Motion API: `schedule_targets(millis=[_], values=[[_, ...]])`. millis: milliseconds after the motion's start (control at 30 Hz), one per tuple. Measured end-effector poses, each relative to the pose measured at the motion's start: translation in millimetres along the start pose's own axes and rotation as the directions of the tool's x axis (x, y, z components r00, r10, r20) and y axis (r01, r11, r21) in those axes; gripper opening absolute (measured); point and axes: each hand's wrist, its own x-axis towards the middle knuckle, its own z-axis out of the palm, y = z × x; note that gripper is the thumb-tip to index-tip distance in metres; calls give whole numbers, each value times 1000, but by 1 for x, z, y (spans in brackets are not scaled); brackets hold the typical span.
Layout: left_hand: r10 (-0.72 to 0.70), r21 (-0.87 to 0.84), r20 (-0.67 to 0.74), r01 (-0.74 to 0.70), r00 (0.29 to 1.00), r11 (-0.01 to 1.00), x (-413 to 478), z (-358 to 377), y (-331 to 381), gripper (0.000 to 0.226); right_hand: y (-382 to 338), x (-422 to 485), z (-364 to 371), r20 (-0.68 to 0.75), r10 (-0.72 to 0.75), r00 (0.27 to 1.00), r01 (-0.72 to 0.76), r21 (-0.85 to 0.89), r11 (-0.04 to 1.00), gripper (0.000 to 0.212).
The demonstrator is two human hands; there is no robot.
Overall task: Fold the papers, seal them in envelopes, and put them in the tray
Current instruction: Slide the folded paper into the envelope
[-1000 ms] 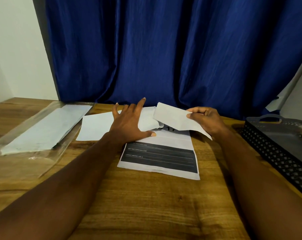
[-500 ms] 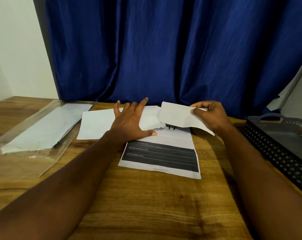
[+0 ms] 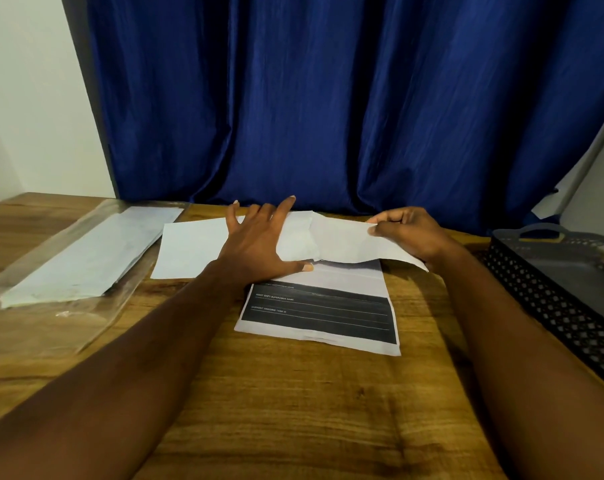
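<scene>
The left hand [image 3: 259,244] is pressing flat, fingers spread, on the white paper [image 3: 342,240] lying mid-table over the printed sheet [image 3: 321,313], while the right hand [image 3: 408,233] is pinching its raised end, where uneven pulling is risking a crooked crease or a tear.

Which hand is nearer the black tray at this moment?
Right. The right hand pinches the lifted paper just left of the black tray; the left hand lies flat farther left, beyond that paper.
</scene>
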Motion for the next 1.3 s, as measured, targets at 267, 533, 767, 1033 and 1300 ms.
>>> schedule_targets(millis=[267, 533, 767, 1033, 1300], values=[[65, 13, 56, -66, 996, 998, 2, 4, -1, 126, 5, 3, 1, -3, 47, 999, -47, -146, 988, 10], [99, 73, 112, -108, 989, 991, 2, 5, 5, 123, 8, 5, 35, -3, -143, 990, 134, -341, 930, 20], [72, 98, 85, -80, 994, 992, 2, 5, 2, 125, 10, 9, 9, -68, 79, 995, -100, -403, 910, 7], [58, 75, 85, -65, 995, 995, -1, -6, 8, 135, 6, 8, 20, -92, -14, 996, 8, -67, 998, 36], [9, -103, -191, -30, 982, 994, -3, -6, 11, 41, 3, 2, 54, -124, 31, 992, -16, 121, 993, 31]])
